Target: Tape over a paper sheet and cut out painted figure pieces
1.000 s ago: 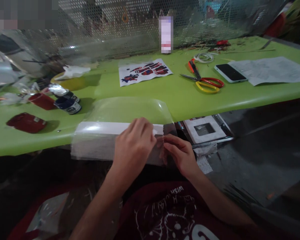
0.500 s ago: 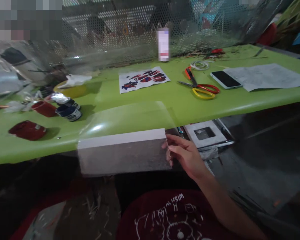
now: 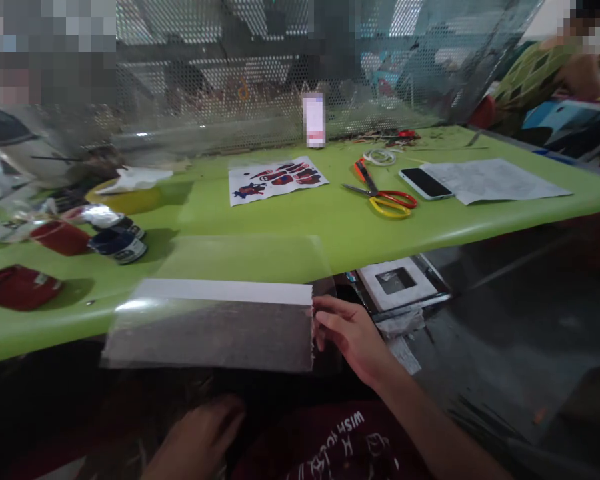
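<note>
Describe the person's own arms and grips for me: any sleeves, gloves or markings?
The left grip and right grip are human hands, with no gloves visible. The right forearm shows no sleeve, watch or bracelet; the left side is too dim and blurred for fine detail. The shirt is dark maroon with white lettering.

From my remote feed I take this for a craft workshop: paint pots [image 3: 118, 247] and a painted paper [image 3: 280, 179] lie left of the scissors [image 3: 375, 195], scraps [image 3: 375, 139] litter the surface [image 3: 365, 243] behind them.
</note>
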